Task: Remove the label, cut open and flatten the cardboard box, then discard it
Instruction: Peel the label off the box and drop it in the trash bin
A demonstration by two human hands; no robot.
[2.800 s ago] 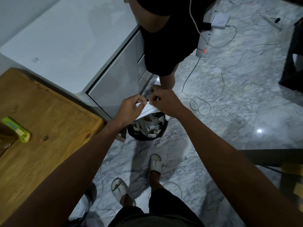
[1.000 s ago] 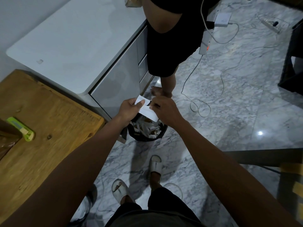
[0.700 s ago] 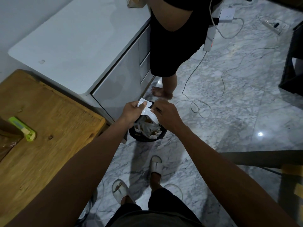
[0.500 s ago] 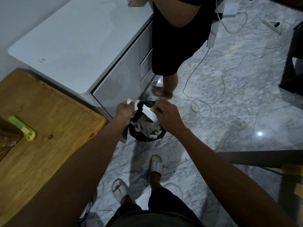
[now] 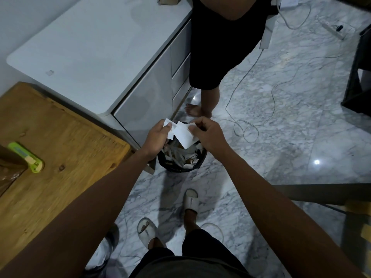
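Crowded down there around the black waste bin (image 5: 181, 160) on the marble floor (image 5: 281, 137). Hard against the bin's left, a grey cabinet (image 5: 144, 109) with drawers under a pale worktop (image 5: 90, 47); nearer on the left, a wooden worktop (image 5: 56, 147) carrying a green box cutter (image 5: 26, 157) beside a brown cardboard edge (image 5: 8, 167) right at the frame border. Just beyond the bin, a second person (image 5: 220, 47) in black shorts, bare foot (image 5: 195, 110) planted close to the rim. Off to the right, a white cable (image 5: 261, 101) looping over the marble, coil lying near the bin. Below, two pale sandals (image 5: 190, 201), toes pointing at the bin.

Inside the bin: stuffed with torn white paper scraps (image 5: 180, 155), piled near the rim.

Above it, both hands out. Left hand (image 5: 157, 135) with fingers (image 5: 167, 125) curled, pinching a small white label piece (image 5: 168, 127). Right hand (image 5: 206, 134) with fingers curled too, thumb and forefinger gripping the larger label piece (image 5: 183, 136), hanging straight over the bin's mouth. Two pieces nearly touching at the top, a narrow gap showing between them, neither dropped in.
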